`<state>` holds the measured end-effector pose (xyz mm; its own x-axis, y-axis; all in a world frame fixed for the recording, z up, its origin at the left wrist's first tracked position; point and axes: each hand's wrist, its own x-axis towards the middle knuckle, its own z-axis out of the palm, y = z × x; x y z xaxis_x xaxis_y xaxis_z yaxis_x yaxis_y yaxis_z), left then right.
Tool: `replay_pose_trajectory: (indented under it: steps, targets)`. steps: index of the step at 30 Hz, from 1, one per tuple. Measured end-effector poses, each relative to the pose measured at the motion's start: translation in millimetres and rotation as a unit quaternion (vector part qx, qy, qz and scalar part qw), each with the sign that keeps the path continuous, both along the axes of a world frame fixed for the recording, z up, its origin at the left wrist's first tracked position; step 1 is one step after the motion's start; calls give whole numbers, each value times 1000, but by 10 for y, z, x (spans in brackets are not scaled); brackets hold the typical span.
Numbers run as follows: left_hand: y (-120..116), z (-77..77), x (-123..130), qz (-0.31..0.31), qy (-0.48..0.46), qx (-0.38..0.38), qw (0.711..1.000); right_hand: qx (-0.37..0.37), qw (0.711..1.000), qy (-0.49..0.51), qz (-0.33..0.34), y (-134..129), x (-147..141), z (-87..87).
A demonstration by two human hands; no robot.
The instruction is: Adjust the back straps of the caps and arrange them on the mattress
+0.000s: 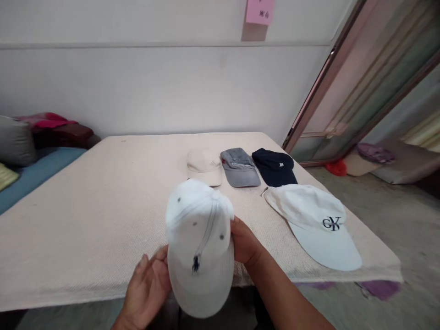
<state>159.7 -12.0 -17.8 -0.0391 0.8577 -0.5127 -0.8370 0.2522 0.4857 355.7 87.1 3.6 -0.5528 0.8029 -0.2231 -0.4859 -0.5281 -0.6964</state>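
A white baseball cap (pixel 197 247) with a small dark embroidered logo is held up over the table's front edge, its brim pointing down toward me. My right hand (pixel 244 240) grips the cap's right side, with some fingers hidden behind it. At the left edge of the brim, my left hand (pixel 147 286) has its fingers stretched apart, the tips touching or just beside the cap. On the table lie a cream cap (pixel 204 167), a grey cap (pixel 240 167) and a navy cap (pixel 274 167) in a row. Closer, at right, rests another white cap (pixel 314 224) with dark letters.
A pale textured cloth covers the table (pixel 85 220), which reaches back to a white wall (pixel 154 91). A pink note (pixel 260 11) is stuck on the wall. Cushions (pixel 15 140) lie on a blue surface at left. A sliding door frame (pixel 319 91) stands at right.
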Motion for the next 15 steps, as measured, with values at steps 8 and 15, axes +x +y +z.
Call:
replay_pose_trajectory:
  steps: [8,15]
  targets:
    - [62,191,-129,126,84,-127,980,32,993,-23,112,-157,13,-28]
    - [-27,306,-168,127,130,-139,973,36,995,84,33,-95,206,1]
